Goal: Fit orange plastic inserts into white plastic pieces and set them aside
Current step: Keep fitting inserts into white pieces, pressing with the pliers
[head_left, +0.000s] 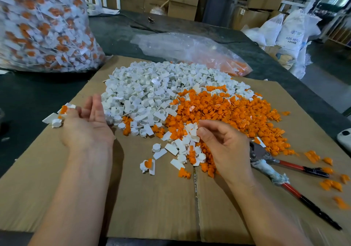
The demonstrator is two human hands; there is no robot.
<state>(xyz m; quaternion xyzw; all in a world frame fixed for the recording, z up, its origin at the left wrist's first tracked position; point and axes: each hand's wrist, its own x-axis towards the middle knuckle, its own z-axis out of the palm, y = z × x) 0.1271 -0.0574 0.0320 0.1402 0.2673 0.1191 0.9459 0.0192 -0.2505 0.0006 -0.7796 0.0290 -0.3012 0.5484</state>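
A heap of white plastic pieces lies on a flattened cardboard sheet, merging on its right into a heap of orange inserts. My left hand is palm up at the sheet's left edge, fingers straight. A few fitted white-and-orange pieces lie at its fingertips. My right hand hovers over the near edge of the heaps and pinches a white piece between thumb and fingers. One fitted piece lies alone on the cardboard.
A large clear bag of fitted pieces stands at the back left. A flatter clear bag with orange inserts lies behind the heaps. Red-handled pliers lie to the right, among stray orange inserts. Boxes and sacks stand beyond the dark table.
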